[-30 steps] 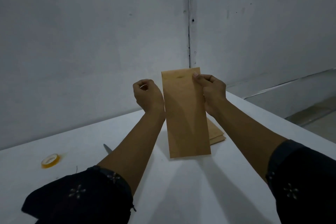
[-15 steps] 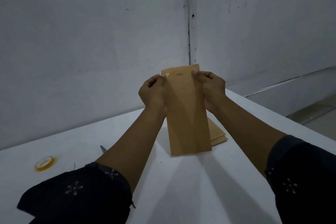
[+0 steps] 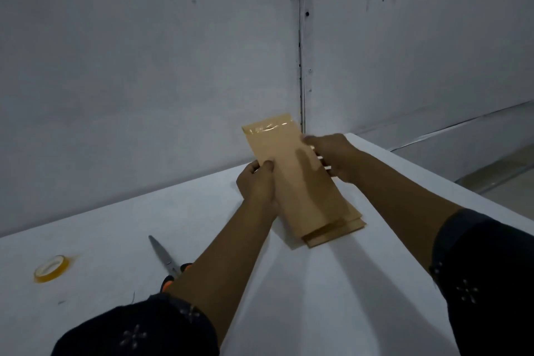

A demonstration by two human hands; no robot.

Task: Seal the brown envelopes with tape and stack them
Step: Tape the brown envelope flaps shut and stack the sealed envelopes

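A white table (image 3: pixel 289 298) fills the dim room's near corner, backed by plain grey walls (image 3: pixel 144 66) that meet at a dark seam. Nearest me, two dark sleeves (image 3: pixel 138 329) dotted with small flower patterns frame the view. On the table's left side lies a roll of yellowish tape (image 3: pixel 52 268), flat on the surface and well apart from everything else. Closer to the middle, a pair of scissors (image 3: pixel 164 257) with orange handles lies with its blades pointing away, its handles partly hidden under the left forearm.

Further out, the left hand (image 3: pixel 257 191) grips the left edge of a brown envelope (image 3: pixel 291 176), thumb curled over the front face. The right hand (image 3: pixel 332 157) holds the opposite edge, fingers wrapped behind and thumb across the front. The envelope is tilted, its upper end lifted toward the wall, its lower end down over a small stack of brown envelopes (image 3: pixel 338 233) lying on the table just beneath. A glossy strip of clear tape (image 3: pixel 270 128) runs across the top flap of the held envelope, catching a little light.
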